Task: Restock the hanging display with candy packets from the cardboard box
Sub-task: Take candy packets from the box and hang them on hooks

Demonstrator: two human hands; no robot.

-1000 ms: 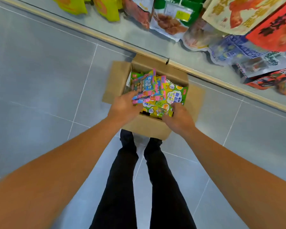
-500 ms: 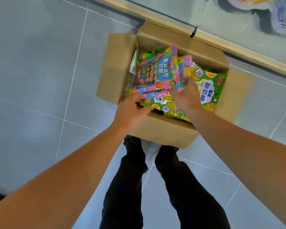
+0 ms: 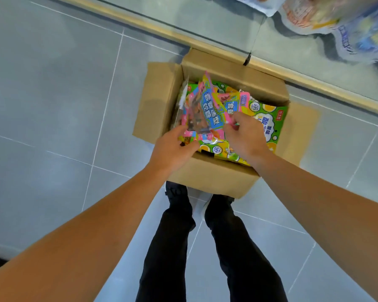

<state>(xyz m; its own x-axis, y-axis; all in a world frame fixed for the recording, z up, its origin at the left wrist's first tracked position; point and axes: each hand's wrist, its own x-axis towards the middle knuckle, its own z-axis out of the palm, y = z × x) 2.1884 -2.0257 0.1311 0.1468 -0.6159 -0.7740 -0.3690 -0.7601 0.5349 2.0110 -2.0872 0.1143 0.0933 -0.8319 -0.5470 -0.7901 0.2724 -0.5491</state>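
We look straight down at a floor (image 3: 52,105) of large grey tiles with pale grout lines. A tan strip (image 3: 153,29) runs along its far edge from about ten o'clock toward three o'clock, with a glossy grey panel beyond it.

The cardboard box (image 3: 214,177) sits on the floor just short of that strip, at twelve o'clock from our dark trouser legs (image 3: 170,247), its flaps folded outward. It is full of candy packets.

Our left hand (image 3: 172,147) is at the box's near left corner, fingers curled under the lower edge of a pink and blue packet (image 3: 207,110) that stands tilted up out of the pile; that grip is closed on the packet.

Our right hand (image 3: 244,136) is at about one o'clock from the left, over a green and yellow packet (image 3: 268,120) lying flat. Its fingertips pinch the right edge of the pink and blue packets.

Blurred hanging packets (image 3: 340,25) show at two o'clock, in the top right corner.
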